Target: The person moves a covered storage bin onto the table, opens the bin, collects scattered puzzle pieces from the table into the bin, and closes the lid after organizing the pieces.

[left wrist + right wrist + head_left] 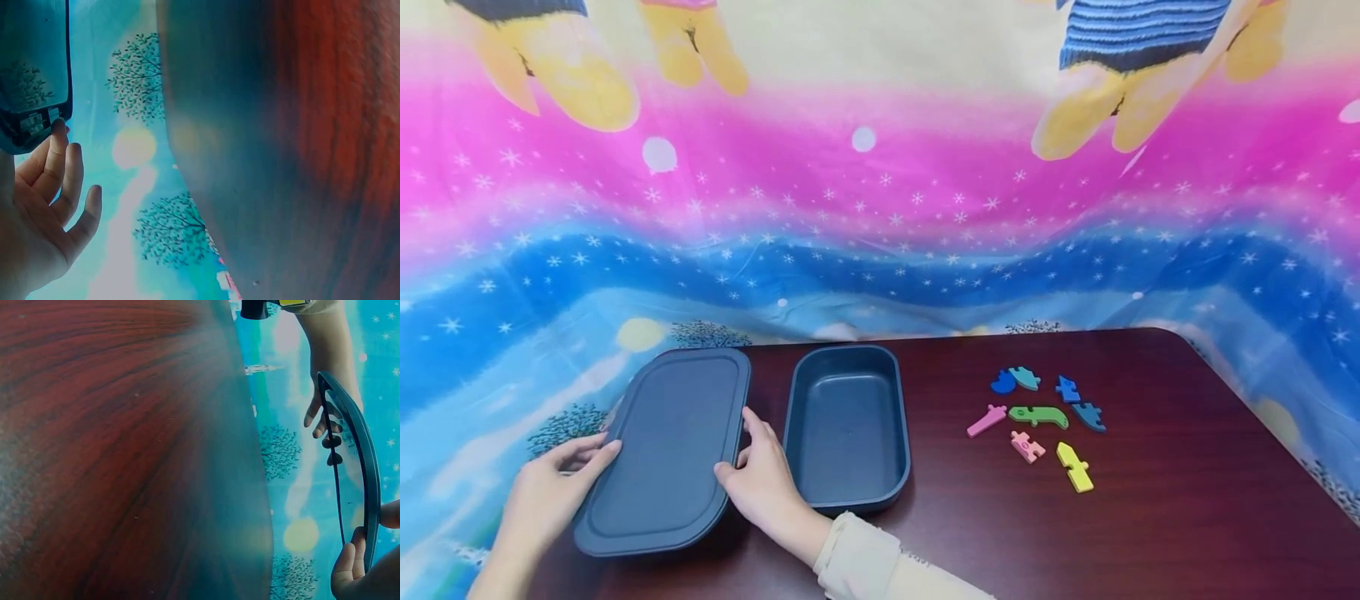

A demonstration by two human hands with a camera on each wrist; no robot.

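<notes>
Right hand (760,483): nearest the camera, at the near right edge of the dark blue lid (670,450); thumb and fingers curl onto the rim, gripping it. A cream sleeve (865,558) covers the wrist.
Left hand (553,487): on the opposite, left edge of the lid, fingers laid along the rim and bent under it, gripping too.
Lid: held between both hands, raised slightly off the dark wooden table (1150,517) at its left end, flat side up, partly overhanging the table's edge.
Container (847,433): the matching dark blue tub stands open and empty just to the right of the lid, close beside the right hand.
Puzzle pieces (1037,417): seven small coloured foam shapes lie loose on the table, well apart from the tub to its right.
Step in hand: by my reading, the lid is being handled off the tub, with the pieces not yet inside.
Next move calls for: likely a level two-handed carry, minding the overhang at the table edge.
Backdrop (880,208): a pink and blue starred cloth hangs behind and drapes below the table.
Hard to make out: both wrist views are blurred, showing mostly table underside; the left fingertips under the lid are hidden in the head view.
</notes>
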